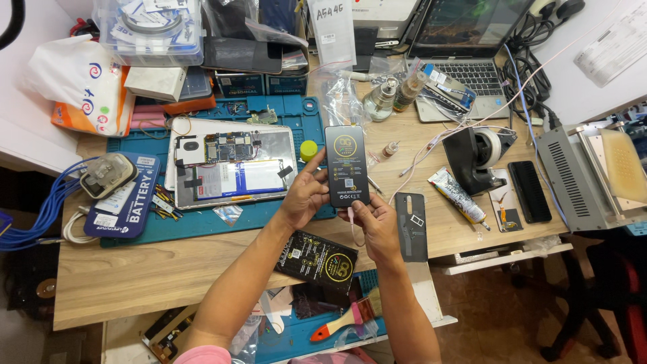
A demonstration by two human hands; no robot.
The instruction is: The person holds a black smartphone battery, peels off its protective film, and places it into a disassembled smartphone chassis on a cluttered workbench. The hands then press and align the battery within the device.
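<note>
**Two hands on one black panel**

We hold one black panel (346,165) upright over the bench (135,276), above the blue mat's (202,222) right edge. Our left hand (304,197) curls around its left side, fingers closed on the edge. Our right hand (377,226) pinches its bottom end, thumb on the face.

We count one opened tablet (232,165) on the mat, just left of the panel, with one yellow cap (309,149) between them. One black packet (317,259) lies at the near edge, under our wrists. One grey back cover (411,226) touches our right hand's outer side. Farther right sit one tape dispenser (477,156), one tube (457,195) and one dark phone (529,191). One laptop (465,61) stands at the back; two small bottles (394,94) stand near it. One brush (347,318) rests on the lower shelf.

Open wood shows only along the near left edge; the right and back are crowded.
</note>
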